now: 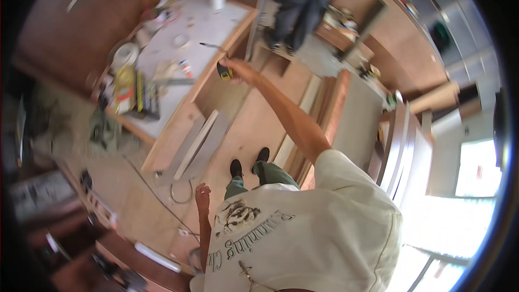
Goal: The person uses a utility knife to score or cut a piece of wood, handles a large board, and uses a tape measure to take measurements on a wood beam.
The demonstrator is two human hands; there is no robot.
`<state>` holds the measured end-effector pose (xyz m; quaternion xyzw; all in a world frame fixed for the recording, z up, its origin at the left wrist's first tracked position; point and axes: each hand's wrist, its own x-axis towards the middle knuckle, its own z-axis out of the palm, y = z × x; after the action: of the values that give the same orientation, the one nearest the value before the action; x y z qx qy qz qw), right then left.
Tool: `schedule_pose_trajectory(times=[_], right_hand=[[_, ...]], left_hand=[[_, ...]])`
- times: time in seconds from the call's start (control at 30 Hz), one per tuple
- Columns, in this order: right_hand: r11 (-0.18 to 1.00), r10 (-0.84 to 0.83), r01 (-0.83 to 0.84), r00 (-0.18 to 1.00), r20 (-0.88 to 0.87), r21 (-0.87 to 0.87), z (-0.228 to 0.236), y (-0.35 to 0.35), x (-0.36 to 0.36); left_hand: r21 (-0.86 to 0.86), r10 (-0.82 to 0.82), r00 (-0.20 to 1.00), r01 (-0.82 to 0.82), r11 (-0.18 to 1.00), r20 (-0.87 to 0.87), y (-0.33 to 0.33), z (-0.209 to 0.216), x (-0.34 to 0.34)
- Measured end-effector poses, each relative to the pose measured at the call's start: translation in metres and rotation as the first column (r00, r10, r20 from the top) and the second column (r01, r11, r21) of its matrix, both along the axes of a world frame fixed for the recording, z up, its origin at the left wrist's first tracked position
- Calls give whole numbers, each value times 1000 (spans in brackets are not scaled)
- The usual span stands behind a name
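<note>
My right arm reaches out to the front edge of a pale-topped workbench (pixel 238 16). The right hand (pixel 240 71) is closed around a black and yellow tape measure (pixel 224 71). A thin dark pen-like stick (pixel 213 47) shows just beyond that hand; whether the fingers hold it is too blurred to tell. My left hand (pixel 203 191) hangs low at my side, its fingers curled, with nothing visible in them. Below the bench edge, near my feet, grey and pale boards (pixel 197 143) lean together.
A yellow container (pixel 125 84), a dark box (pixel 146 97) and a tape roll (pixel 126 55) sit on the bench. Long wooden planks (pixel 327 100) lie to my right. Another person (pixel 303 5) stands beyond the bench. A cable (pixel 157 192) crosses the floor at left.
</note>
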<state>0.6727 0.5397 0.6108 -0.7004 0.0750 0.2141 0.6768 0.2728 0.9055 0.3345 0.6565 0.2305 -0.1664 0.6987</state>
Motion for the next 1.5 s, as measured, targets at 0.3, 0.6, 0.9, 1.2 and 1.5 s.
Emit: schedule_pose_trajectory(times=[0.3, 0.6, 0.9, 1.2, 1.5], right_hand=[[786, -617, 587, 738, -273, -191, -91, -187, -400], [305, -929, 835, 366, 48, -457, -71, -150, -507], [-88, -973, 994, -74, 219, -57, -130, -68, -522], [-372, -920, 835, -272, -283, 406, -123, 59, -470], [-524, -840, 808, -437, -322, 269, -117, 137, -504]], left_hand=[[236, -933, 332, 904, 357, 141, -238, 90, 236], [410, -680, -706, 690, -596, 198, -549, 224, 99], [-66, -517, -851, 523, -850, -89, -505, 199, 30], [-350, -568, -792, 610, -711, -226, -409, 171, 94], [-211, -183, -978, 201, -957, -101, -368, 203, 52]])
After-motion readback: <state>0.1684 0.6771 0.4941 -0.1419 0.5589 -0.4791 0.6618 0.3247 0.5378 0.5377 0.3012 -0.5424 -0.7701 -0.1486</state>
